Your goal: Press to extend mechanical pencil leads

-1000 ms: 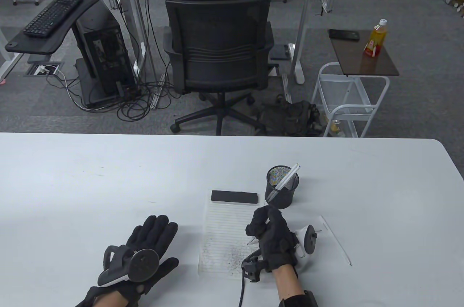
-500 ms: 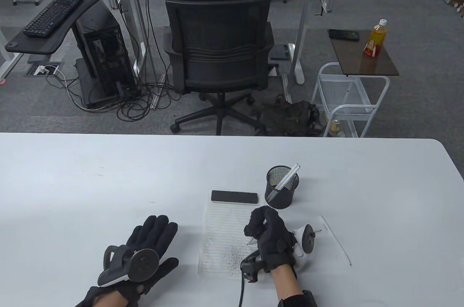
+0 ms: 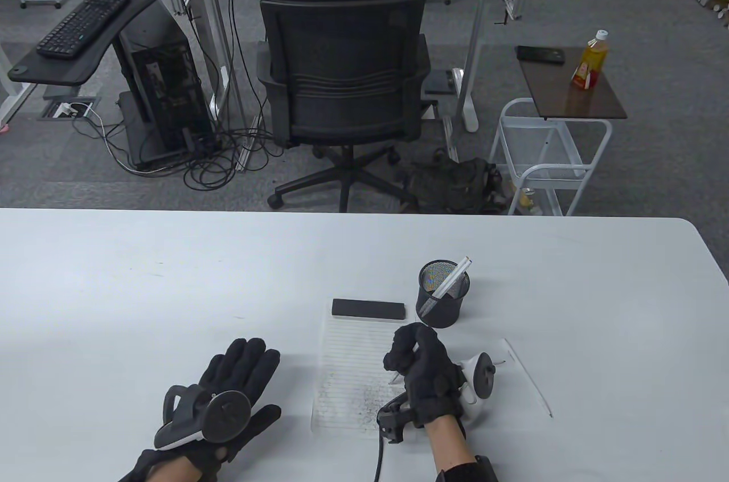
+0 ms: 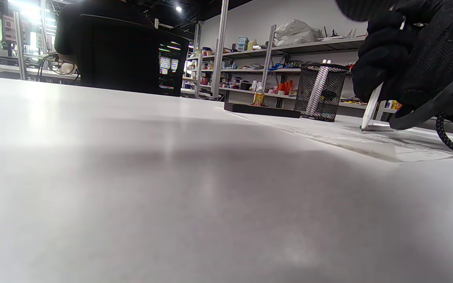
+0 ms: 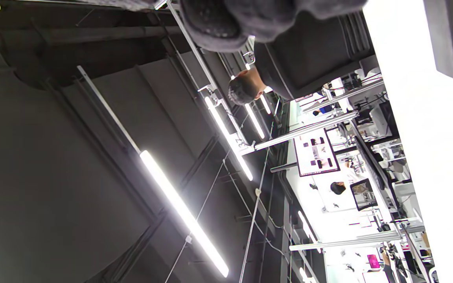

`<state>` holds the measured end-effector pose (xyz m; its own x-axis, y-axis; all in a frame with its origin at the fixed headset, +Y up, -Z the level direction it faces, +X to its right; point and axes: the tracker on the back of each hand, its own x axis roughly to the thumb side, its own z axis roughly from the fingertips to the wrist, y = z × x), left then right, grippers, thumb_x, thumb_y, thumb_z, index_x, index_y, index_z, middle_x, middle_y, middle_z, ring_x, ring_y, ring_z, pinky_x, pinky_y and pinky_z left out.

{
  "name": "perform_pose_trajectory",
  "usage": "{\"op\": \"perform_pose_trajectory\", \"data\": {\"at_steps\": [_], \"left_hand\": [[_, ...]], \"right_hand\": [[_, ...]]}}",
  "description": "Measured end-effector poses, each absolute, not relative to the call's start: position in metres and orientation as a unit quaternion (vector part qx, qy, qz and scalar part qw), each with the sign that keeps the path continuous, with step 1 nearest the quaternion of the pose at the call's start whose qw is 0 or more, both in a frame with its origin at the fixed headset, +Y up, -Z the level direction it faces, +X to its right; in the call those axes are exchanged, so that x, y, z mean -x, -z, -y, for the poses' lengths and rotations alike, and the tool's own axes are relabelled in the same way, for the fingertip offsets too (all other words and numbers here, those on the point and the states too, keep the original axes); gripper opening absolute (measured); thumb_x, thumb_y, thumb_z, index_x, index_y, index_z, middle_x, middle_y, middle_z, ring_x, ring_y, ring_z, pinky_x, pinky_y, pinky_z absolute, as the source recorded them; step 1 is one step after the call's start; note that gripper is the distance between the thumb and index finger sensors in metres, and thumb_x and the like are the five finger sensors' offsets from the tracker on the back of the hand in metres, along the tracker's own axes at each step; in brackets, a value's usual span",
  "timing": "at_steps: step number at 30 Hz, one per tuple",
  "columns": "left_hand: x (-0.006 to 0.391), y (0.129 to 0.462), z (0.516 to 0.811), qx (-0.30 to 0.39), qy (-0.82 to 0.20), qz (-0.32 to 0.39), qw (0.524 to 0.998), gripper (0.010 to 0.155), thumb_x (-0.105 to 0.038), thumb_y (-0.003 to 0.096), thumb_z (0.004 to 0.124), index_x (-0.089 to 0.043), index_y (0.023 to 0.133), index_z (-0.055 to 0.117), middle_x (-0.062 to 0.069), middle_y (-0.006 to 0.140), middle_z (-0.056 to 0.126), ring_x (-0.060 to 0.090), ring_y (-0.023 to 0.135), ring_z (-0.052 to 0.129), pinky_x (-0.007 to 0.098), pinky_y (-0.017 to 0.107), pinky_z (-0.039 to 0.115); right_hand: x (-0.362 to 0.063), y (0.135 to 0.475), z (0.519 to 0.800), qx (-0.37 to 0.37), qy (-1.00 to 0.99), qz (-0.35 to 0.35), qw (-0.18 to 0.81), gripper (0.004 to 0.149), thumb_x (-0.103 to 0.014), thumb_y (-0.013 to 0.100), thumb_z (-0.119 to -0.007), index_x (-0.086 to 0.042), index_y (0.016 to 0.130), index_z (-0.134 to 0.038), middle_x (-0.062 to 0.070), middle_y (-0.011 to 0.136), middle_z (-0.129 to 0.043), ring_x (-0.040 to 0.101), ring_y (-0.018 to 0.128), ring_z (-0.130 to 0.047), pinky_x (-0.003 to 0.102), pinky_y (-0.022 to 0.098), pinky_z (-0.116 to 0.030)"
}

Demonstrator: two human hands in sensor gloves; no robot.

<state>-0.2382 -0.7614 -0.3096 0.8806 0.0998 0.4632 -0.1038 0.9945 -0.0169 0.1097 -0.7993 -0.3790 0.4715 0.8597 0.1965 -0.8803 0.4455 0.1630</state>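
Note:
My right hand grips a white mechanical pencil upright in a fist. Its tip rests on the lined paper, among grey lead marks. The pencil's top end is hidden under the thumb and fingers. The same hand shows in the left wrist view, with the pencil slanting down to the paper. My left hand lies flat and open on the table, left of the paper, and holds nothing. In the right wrist view only the gloved fingers show at the top edge.
A black mesh pen cup holding white pencils stands just behind my right hand. A black block lies across the paper's far edge. Another white pencil lies on the table to the right.
The white pencil top that showed between my right hand's fingers one second ago is now covered. That hand has sunk slightly. The left hand has not moved.

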Motion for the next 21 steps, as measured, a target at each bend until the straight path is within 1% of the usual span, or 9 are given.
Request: {"op": "perform_pose_trajectory", "data": {"at_steps": [3,5,6,7,9,11,14,16,21], "left_hand": [[0.239,0.310,0.761,-0.006,-0.053,0.238,0.970,0.086,-0.064,0.0452,0.063,-0.026,0.115,0.029,0.013,0.121,0.029,0.048,0.112,0.036,0.065,0.077,0.044],[0.239,0.310,0.760,-0.008,-0.052,0.238,0.970,0.087,-0.063,0.0452,0.063,-0.025,0.115,0.029,0.013,0.121,0.029,0.048,0.112,0.036,0.065,0.077,0.044],[0.239,0.310,0.760,-0.008,-0.052,0.238,0.970,0.086,-0.064,0.0453,0.063,-0.026,0.115,0.029,0.012,0.121,0.029,0.047,0.112,0.036,0.065,0.077,0.044],[0.239,0.310,0.760,-0.009,-0.051,0.238,0.970,0.086,-0.063,0.0454,0.063,-0.026,0.115,0.029,0.012,0.121,0.029,0.048,0.112,0.036,0.065,0.077,0.044],[0.238,0.310,0.760,-0.009,-0.051,0.238,0.970,0.085,-0.062,0.0458,0.062,-0.025,0.115,0.029,0.013,0.121,0.029,0.048,0.112,0.036,0.065,0.077,0.044],[0.238,0.310,0.760,-0.010,-0.048,0.238,0.970,0.085,-0.062,0.0458,0.062,-0.026,0.115,0.029,0.012,0.121,0.029,0.048,0.112,0.036,0.064,0.077,0.044],[0.238,0.310,0.759,-0.012,-0.045,0.237,0.970,0.085,-0.063,0.0456,0.062,-0.026,0.115,0.029,0.012,0.121,0.029,0.048,0.112,0.036,0.064,0.077,0.044],[0.239,0.309,0.758,-0.015,-0.045,0.236,0.971,0.086,-0.063,0.0455,0.062,-0.025,0.115,0.029,0.013,0.121,0.029,0.048,0.112,0.037,0.064,0.077,0.044],[0.238,0.308,0.757,-0.019,-0.040,0.232,0.972,0.084,-0.061,0.0462,0.061,-0.025,0.115,0.029,0.013,0.121,0.030,0.048,0.112,0.037,0.064,0.076,0.044]], "right_hand": [[-0.111,0.380,0.777,-0.159,-0.535,0.025,0.829,0.062,-0.057,0.059,-0.057,-0.004,0.083,-0.080,0.015,0.063,-0.083,0.040,0.047,-0.082,0.066,0.047,-0.070],[-0.113,0.380,0.763,-0.187,-0.548,-0.004,0.815,0.061,-0.050,0.060,-0.056,-0.003,0.097,-0.068,0.019,0.076,-0.075,0.045,0.060,-0.075,0.069,0.052,-0.064],[-0.114,0.379,0.758,-0.184,-0.562,-0.017,0.806,0.055,-0.041,0.061,-0.060,-0.004,0.102,-0.063,0.020,0.081,-0.071,0.047,0.064,-0.071,0.069,0.054,-0.062],[-0.116,0.378,0.752,-0.171,-0.590,-0.029,0.788,0.049,-0.032,0.060,-0.063,-0.007,0.102,-0.064,0.021,0.083,-0.069,0.048,0.065,-0.070,0.069,0.054,-0.061],[-0.121,0.376,0.740,-0.154,-0.703,-0.037,0.693,0.047,-0.022,0.056,-0.066,-0.012,0.102,-0.068,0.021,0.089,-0.063,0.047,0.065,-0.073,0.068,0.051,-0.066],[-0.124,0.372,0.732,-0.186,-0.796,-0.088,0.569,0.048,-0.018,0.056,-0.066,-0.015,0.104,-0.067,0.021,0.093,-0.055,0.047,0.069,-0.069,0.067,0.052,-0.065],[-0.128,0.362,0.728,-0.216,-0.885,-0.132,0.392,0.049,-0.014,0.055,-0.069,-0.016,0.104,-0.069,0.021,0.096,-0.045,0.047,0.073,-0.065,0.067,0.054,-0.065],[-0.132,0.358,0.730,-0.227,-0.906,-0.138,0.329,0.050,-0.012,0.054,-0.071,-0.015,0.103,-0.071,0.020,0.094,-0.046,0.047,0.073,-0.065,0.066,0.053,-0.066],[-0.144,0.354,0.744,-0.233,-0.926,-0.147,0.256,0.051,-0.007,0.051,-0.075,-0.012,0.102,-0.072,0.020,0.090,-0.053,0.047,0.072,-0.067,0.067,0.054,-0.066]]}}
